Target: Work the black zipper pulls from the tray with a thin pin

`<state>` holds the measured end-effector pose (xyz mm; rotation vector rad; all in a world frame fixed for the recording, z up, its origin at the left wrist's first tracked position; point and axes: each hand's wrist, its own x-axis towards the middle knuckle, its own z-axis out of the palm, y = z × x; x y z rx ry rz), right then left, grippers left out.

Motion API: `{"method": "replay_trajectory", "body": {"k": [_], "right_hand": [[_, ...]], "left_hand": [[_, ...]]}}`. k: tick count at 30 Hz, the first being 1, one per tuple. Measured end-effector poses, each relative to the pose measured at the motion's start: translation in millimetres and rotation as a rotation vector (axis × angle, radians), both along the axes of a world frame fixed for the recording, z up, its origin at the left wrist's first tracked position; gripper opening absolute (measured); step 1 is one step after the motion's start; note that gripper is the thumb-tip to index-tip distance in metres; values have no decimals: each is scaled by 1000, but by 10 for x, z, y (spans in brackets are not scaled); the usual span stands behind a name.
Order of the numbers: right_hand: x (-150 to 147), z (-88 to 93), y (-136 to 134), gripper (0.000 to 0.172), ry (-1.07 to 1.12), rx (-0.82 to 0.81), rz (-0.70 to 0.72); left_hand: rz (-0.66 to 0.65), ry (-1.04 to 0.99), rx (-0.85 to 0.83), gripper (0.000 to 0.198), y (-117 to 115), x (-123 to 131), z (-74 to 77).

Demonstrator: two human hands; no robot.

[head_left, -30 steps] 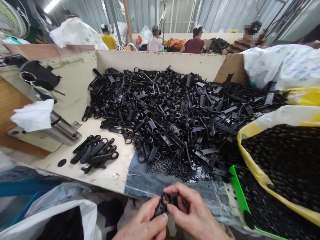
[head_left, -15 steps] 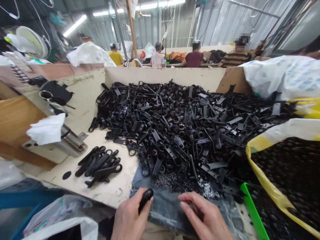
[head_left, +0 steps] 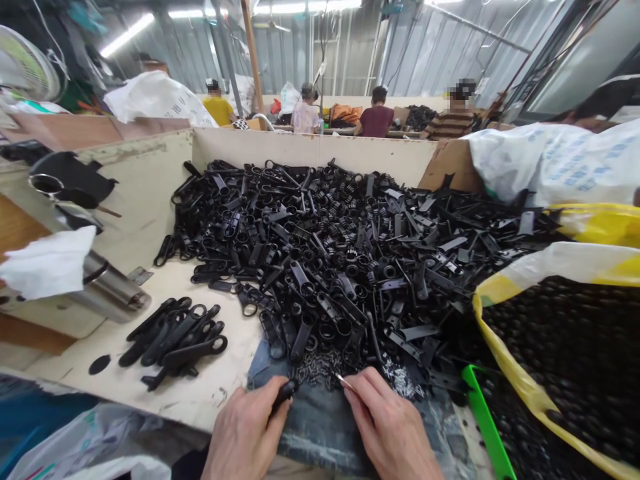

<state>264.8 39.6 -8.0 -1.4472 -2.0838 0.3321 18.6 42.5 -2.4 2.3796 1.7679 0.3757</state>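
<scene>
My left hand point(head_left: 253, 427) is closed around a black plastic handle part point(head_left: 284, 393), whose rounded end sticks out past the thumb and forefinger. Between the fingertips of my right hand point(head_left: 385, 417) a small thin metal piece point(head_left: 341, 379) is pinched, its silvery tip pointing left. Both hands are low over a worn dark blue cloth point(head_left: 320, 427). Just beyond the fingers lie many small dark metal pieces point(head_left: 320, 368) and a patch of brighter silver ones point(head_left: 403, 381). Behind them rises a large heap of loose black plastic parts point(head_left: 320, 267).
Several finished-looking black handles point(head_left: 175, 340) are piled on the left, near a black disc point(head_left: 99, 365) and a metal cylinder point(head_left: 115, 287). On the right stand a green-edged tray point(head_left: 485, 427) and a yellow-white sack point(head_left: 505, 287) of black pieces. Co-workers point(head_left: 377, 117) sit beyond the panel.
My right hand has moved up and left to the small metal pieces, and a thin metal piece now shows in its fingertips. The left hand still holds the handle part, tipped lower.
</scene>
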Motion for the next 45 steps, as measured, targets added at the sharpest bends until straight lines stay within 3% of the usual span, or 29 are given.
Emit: {"method": "replay_trajectory", "body": {"k": [5,10,15,19,23,27,30,33,37,41,43,45], "right_hand": [[-204,-31,22,59,-166,85,2],[-11,-122,-133,55,-137,86,-7],[165,-123,-212,42,65,-56,-13],[102,-29,-188,39,68,-51,-1],[67,-68,-177,36,-65,2,13],[79,-225,-179,38,-120,43,34],[43,-244,-170,35,5,12,40],[-68,-133,-138,36,217,-85,8],[-227,11,-79,41,308,-150,-40],[-202,-38,-103,52,11,36,37],[-140,-75,-148,52,-80,92,33],[-98,-60,-182,43,-20,50,36]], "left_hand": [[-9,43,50,12,60,17,2],[-99,-80,207,17,21,-73,-105],[-158,-195,101,15,-8,-173,-146],[-142,-265,72,24,-13,-181,-101],[-58,-359,6,18,-39,-167,-78],[196,-578,-155,32,-61,-129,-80],[302,-821,-295,40,-61,-57,-71],[325,-916,-355,48,-66,42,-71],[214,-754,-241,37,-104,148,-125],[5,-443,50,19,-145,185,-205],[-13,-391,111,22,-154,188,-236],[28,-414,105,26,-160,190,-254]]}}
